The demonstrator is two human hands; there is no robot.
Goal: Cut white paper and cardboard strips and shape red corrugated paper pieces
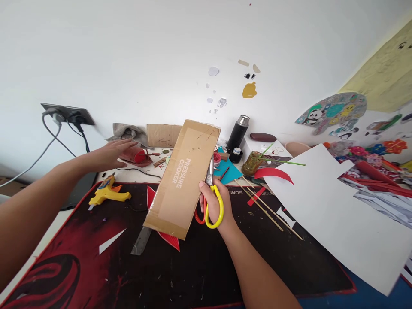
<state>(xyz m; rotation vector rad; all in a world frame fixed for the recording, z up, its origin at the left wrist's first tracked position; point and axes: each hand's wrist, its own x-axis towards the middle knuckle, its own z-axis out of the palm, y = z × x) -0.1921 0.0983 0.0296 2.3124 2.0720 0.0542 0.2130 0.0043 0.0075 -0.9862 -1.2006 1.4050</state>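
My right hand (219,201) is closed round a pair of scissors (219,212) with yellow and red handles, blades pointing up. The same hand grips the right edge of a cardboard piece (180,180) printed "PRESSURE COOKER", which is tilted above the mat. Behind its lower end, red striped pieces (170,241) and a metal ruler (141,241) partly show. My left hand (111,155) is stretched out, fingers extended, over a red object (139,157) at the back left; whether it touches this is unclear. Nearer me lies a yellow glue gun (110,192).
A dark mat (193,274) covers the desk front. At the back stand a black flask (238,132) and a jar (252,163). Large white paper (337,219) lies right, beside thin sticks (273,212). Cables run from a wall socket (67,113) at the left.
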